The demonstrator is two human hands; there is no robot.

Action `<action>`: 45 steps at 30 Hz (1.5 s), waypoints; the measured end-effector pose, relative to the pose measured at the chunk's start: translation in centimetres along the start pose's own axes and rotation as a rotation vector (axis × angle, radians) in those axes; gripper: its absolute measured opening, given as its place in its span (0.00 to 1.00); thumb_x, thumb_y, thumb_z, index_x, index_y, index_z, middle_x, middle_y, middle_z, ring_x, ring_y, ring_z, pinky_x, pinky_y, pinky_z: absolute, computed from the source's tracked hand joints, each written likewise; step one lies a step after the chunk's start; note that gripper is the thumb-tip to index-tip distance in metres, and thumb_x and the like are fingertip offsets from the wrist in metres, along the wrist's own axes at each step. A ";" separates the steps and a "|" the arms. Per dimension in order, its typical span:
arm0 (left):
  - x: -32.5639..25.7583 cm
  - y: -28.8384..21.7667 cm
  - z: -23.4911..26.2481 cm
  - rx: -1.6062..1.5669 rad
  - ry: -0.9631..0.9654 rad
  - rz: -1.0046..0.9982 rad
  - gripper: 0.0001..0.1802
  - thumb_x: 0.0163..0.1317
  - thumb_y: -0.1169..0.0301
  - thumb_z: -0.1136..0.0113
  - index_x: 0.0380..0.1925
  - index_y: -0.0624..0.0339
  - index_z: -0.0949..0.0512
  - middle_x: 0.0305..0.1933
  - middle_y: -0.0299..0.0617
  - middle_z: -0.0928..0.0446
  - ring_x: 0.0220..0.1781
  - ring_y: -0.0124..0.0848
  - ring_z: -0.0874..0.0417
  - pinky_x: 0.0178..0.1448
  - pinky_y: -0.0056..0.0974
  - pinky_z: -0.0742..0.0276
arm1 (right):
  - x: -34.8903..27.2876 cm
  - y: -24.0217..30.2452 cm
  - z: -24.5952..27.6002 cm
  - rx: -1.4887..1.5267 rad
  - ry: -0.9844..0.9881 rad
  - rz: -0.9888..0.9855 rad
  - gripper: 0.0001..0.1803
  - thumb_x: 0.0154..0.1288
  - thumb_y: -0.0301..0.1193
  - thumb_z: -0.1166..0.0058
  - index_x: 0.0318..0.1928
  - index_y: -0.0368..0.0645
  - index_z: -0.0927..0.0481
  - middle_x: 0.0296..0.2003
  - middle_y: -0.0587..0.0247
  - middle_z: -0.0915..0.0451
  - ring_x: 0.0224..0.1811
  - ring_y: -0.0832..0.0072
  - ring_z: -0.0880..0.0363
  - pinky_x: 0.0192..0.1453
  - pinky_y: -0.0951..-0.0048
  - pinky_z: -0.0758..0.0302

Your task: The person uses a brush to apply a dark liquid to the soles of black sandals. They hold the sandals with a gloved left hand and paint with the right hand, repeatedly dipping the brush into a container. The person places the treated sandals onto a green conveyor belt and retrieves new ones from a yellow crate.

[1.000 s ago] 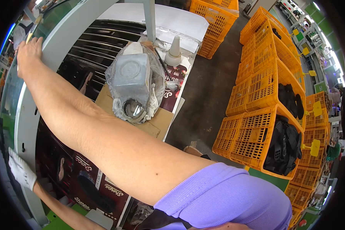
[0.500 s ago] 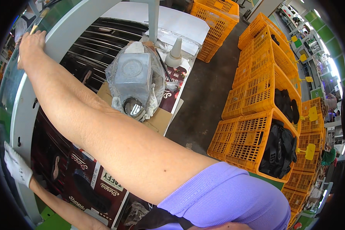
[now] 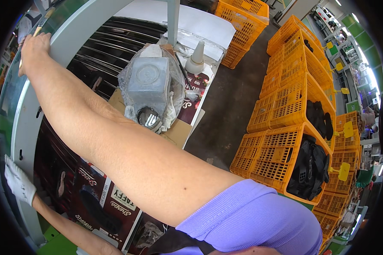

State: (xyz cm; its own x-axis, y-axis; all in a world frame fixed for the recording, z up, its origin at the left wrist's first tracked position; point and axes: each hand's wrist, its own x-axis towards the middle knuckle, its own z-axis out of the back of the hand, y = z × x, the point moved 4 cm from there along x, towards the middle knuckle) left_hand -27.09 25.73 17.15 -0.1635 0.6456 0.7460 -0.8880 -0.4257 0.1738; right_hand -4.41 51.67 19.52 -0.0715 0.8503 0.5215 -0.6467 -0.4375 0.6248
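Observation:
My bare right hand (image 3: 35, 53) is stretched to the far left, beside a pale curved frame (image 3: 23, 114). Its fingers are closed around a thin brush (image 3: 38, 30) with a light-coloured handle. Lower down, my left hand (image 3: 19, 182) wears a white glove and lies at the frame's outer side, its fingers stretched out; part of it is hard to make out. Beneath my right arm, a plastic-covered basin holds a grey-blue square container (image 3: 149, 80) and a shiny round metal cup (image 3: 149, 117). A dark shoe sole (image 3: 98, 210) rests on maroon printed cardboard (image 3: 125, 208).
A white cone-nozzled bottle (image 3: 195, 59) stands beyond the basin. A grey upright post (image 3: 172, 23) rises at the bench's far side. Stacked orange crates (image 3: 259, 159) with black shoe parts (image 3: 308, 170) line the right. A dark floor strip (image 3: 219, 112) runs between them and the bench.
The view has shifted slightly, so the bench items and crates sit a little differently. Both hands keep nearly the same places, and the brush stays in my right hand with more of its end showing.

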 end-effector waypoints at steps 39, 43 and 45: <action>-0.4 -1.0 0.2 0.014 -0.022 0.070 0.27 0.69 0.48 0.68 0.57 0.47 0.29 0.54 0.47 0.26 0.56 0.46 0.27 0.59 0.44 0.33 | 0.5 -0.3 1.7 0.134 -0.045 0.016 0.28 0.49 0.40 0.39 0.46 0.35 0.28 0.38 0.53 0.19 0.45 0.65 0.20 0.50 0.71 0.28; -0.6 -1.7 0.8 0.012 -0.027 0.093 0.27 0.68 0.48 0.67 0.56 0.48 0.28 0.53 0.48 0.26 0.54 0.47 0.26 0.57 0.45 0.32 | -0.6 0.3 2.6 0.106 -0.081 0.031 0.25 0.50 0.40 0.40 0.44 0.35 0.28 0.38 0.51 0.19 0.45 0.63 0.20 0.50 0.69 0.27; -0.6 -2.2 1.2 0.015 -0.028 0.108 0.27 0.68 0.48 0.66 0.55 0.49 0.27 0.53 0.47 0.26 0.53 0.47 0.26 0.56 0.45 0.31 | -0.9 0.1 3.5 0.110 -0.063 0.064 0.24 0.52 0.40 0.41 0.44 0.34 0.28 0.37 0.50 0.19 0.44 0.62 0.20 0.49 0.68 0.27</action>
State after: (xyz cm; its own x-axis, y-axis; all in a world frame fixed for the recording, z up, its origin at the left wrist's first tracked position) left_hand -24.54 25.46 17.09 -0.2455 0.5773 0.7788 -0.8595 -0.5011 0.1005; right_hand -1.82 49.85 21.16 -0.0599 0.8014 0.5951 -0.5550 -0.5223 0.6475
